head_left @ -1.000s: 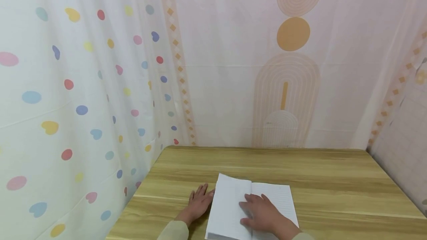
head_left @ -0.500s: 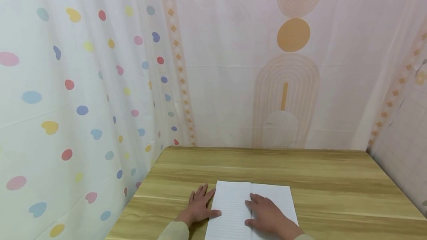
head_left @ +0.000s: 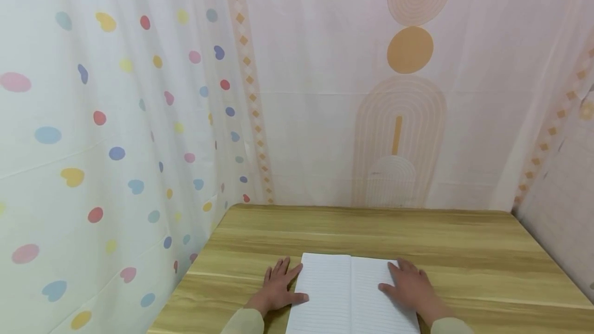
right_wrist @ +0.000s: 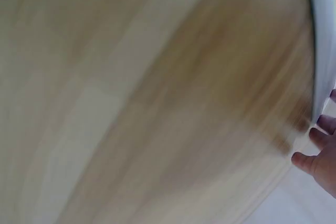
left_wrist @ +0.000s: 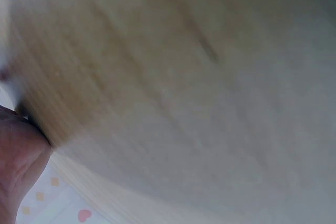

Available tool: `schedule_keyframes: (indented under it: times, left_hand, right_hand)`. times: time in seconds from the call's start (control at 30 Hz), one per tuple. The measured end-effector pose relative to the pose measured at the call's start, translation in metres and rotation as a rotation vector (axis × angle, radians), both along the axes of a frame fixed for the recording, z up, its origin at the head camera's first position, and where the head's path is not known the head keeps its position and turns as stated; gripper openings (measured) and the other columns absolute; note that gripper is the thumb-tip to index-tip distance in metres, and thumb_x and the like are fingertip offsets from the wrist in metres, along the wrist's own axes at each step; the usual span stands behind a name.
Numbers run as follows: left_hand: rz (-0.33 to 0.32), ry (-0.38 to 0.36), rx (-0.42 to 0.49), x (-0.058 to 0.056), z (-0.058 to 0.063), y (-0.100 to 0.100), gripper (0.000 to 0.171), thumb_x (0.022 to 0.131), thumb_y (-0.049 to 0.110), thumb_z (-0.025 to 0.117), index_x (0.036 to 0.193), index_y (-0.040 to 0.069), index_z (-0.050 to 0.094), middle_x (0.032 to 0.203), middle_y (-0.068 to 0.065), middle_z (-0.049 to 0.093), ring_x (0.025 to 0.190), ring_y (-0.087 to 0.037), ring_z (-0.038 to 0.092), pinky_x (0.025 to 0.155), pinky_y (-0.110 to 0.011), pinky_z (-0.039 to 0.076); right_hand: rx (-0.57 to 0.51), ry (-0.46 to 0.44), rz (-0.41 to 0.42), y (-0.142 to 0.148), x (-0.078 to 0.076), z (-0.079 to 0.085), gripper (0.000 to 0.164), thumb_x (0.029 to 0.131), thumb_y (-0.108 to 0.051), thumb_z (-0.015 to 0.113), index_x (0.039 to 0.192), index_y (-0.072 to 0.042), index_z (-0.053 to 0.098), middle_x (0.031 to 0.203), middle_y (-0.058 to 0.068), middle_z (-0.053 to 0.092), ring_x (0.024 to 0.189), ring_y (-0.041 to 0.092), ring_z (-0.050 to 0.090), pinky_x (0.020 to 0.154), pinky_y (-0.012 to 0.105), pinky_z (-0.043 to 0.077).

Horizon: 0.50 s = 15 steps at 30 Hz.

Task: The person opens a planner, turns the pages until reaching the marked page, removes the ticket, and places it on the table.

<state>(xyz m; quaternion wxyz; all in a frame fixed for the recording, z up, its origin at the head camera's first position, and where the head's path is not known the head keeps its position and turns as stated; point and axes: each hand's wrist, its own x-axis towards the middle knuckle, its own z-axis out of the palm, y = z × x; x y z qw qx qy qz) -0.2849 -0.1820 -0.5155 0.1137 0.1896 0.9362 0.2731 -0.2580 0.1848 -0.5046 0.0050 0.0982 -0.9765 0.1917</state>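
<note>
An open notebook [head_left: 327, 293] with lined white pages lies flat on the table, its lower part cut off by the head view's bottom edge. At its left side my left hand [head_left: 277, 287] rests with fingers spread; the thumb lies on the left page and the other fingers on the wood. My right hand [head_left: 410, 285] lies over the right page's outer edge, thumb on the paper and fingers near the top corner. In the right wrist view, fingers of the right hand [right_wrist: 323, 156] show beside the notebook's edge [right_wrist: 323, 45]. Only a piece of the left hand [left_wrist: 21, 161] appears in the left wrist view.
The wood-grain table [head_left: 468, 256] extends behind and to both sides of the notebook. A dotted curtain [head_left: 116, 117] hangs along the left, and a pale patterned curtain [head_left: 315, 117] hangs behind the far edge.
A lifted left-hand page has come down flat. My left thumb has moved onto the left page, and my right hand has slid from the notebook's centre to its right edge.
</note>
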Motion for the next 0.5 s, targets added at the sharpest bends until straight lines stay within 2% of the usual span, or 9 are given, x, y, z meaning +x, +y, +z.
schedule_keyframes:
  times: [0.13, 0.3, 0.5]
  left_hand:
    - [0.002, 0.005, -0.015, -0.001, -0.002, 0.000, 0.086, 0.088, 0.060, 0.065, 0.154, 0.012, 0.037, 0.160, -0.029, 0.012, 0.147, -0.048, 0.005, 0.113, -0.066, -0.001]
    - [0.000, 0.008, -0.015, -0.002, -0.002, 0.000, 0.087, 0.088, 0.061, 0.064, 0.154, 0.012, 0.037, 0.160, -0.029, 0.012, 0.147, -0.048, 0.005, 0.113, -0.066, -0.002]
    - [-0.002, 0.005, -0.019, -0.001, -0.001, 0.000, 0.087, 0.088, 0.061, 0.064, 0.154, 0.012, 0.037, 0.160, -0.029, 0.013, 0.147, -0.048, 0.006, 0.113, -0.066, -0.001]
  right_hand:
    - [-0.003, -0.054, -0.061, 0.018, -0.003, -0.003, 0.081, 0.090, -0.054, 0.065, 0.140, 0.008, 0.049, 0.144, 0.040, 0.036, 0.133, 0.057, 0.032, 0.101, 0.075, 0.026]
    - [-0.035, -0.066, -0.052, 0.025, -0.004, -0.002, 0.088, 0.090, -0.058, 0.064, 0.140, 0.012, 0.045, 0.144, 0.042, 0.034, 0.133, 0.059, 0.030, 0.101, 0.074, 0.025]
    - [-0.032, -0.072, -0.057, 0.025, -0.005, -0.001, 0.089, 0.089, -0.057, 0.065, 0.140, 0.013, 0.044, 0.143, 0.042, 0.034, 0.132, 0.060, 0.030, 0.101, 0.074, 0.026]
